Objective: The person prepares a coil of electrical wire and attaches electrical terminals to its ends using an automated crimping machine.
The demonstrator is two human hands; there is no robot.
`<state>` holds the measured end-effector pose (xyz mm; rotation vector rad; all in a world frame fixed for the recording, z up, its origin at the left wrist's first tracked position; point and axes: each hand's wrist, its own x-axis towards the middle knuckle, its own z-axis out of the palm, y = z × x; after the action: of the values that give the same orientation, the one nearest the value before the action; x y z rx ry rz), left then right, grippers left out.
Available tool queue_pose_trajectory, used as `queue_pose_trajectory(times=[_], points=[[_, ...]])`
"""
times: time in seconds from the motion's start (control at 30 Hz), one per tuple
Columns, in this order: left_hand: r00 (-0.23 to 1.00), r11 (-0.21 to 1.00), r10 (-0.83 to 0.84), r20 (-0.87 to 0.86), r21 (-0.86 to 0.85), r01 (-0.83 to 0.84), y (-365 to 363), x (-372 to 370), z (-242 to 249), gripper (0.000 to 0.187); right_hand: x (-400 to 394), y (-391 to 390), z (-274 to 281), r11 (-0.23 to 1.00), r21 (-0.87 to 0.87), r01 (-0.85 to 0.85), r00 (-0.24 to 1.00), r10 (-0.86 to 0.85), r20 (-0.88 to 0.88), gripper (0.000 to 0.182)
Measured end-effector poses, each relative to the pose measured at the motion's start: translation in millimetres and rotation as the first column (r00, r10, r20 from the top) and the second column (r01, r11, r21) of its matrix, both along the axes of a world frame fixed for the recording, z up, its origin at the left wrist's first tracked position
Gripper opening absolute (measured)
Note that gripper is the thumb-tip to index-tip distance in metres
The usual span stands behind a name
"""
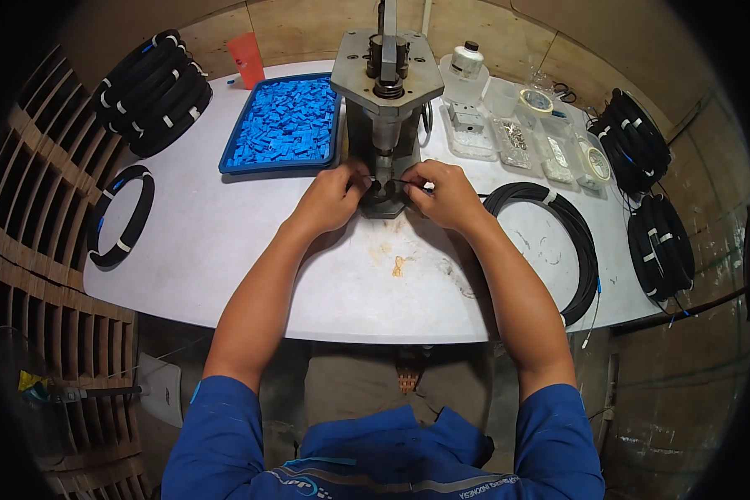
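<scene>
In the head view, the right hand (443,193) has its fingers pinched on a black cable (402,181) at the base of the metal press (385,125), far on the worktop (342,292). The left hand (335,196) meets it from the left; whether its fingers clamp anything I cannot tell. A cable coil (581,239) lies right, a blue tray (279,169) left.

A: Hands?
B: Left hand (332,197) just above frame centre, fingers curled inward, fingertip detail too small to read. Right hand (446,193) right of it, thumb and index pinched.
A: Touching?
B: No, apart, fingertips facing.
A: Arms?
B: Left forearm (258,304) angles up from lower left, right forearm (521,296) from lower right, converging.
</scene>
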<state>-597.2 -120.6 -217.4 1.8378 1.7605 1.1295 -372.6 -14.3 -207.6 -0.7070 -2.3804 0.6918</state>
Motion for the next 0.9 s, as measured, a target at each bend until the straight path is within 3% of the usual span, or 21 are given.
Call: queue_pose_trajectory(times=[0.9], points=[[1.0,1.0,-0.005,0.018,0.015,0.005,0.2,0.0,-2.0,0.02,-0.6,1.1,-2.3,1.0,-0.027,0.006,1.0,-0.006,-0.009,0.018]])
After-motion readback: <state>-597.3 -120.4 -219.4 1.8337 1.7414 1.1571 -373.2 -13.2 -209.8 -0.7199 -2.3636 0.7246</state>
